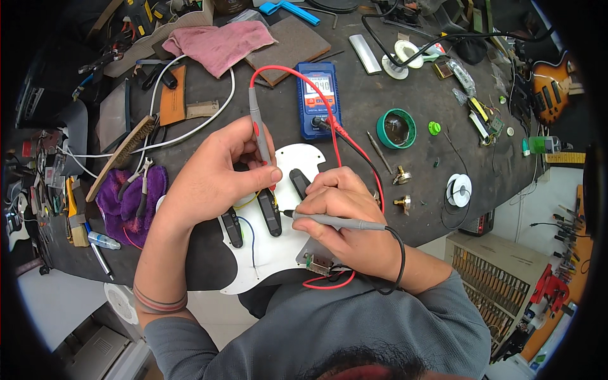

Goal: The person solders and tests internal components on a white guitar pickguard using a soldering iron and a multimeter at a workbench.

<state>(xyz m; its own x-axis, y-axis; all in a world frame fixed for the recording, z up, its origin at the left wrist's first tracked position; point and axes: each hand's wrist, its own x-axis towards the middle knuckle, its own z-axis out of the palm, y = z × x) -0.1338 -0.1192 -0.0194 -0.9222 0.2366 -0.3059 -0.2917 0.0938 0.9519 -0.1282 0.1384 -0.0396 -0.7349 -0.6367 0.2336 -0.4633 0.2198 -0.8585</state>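
A white guitar pickguard lies in front of me, carrying black pickups; the middle pickup sits between my hands. Pinched in my left hand is a grey test probe with a red lead, its tip down near that pickup. My right hand grips another grey probe, on a black lead, its dark tip beside the pickup's near part. Whether either tip makes contact I cannot tell. Both leads run to a blue multimeter with a lit display, beyond the pickguard.
Right of the multimeter stands a green round tin; two potentiometers and a solder spool lie nearby. On the left are a purple cloth, a wooden brush and a white cable. A pink cloth lies behind.
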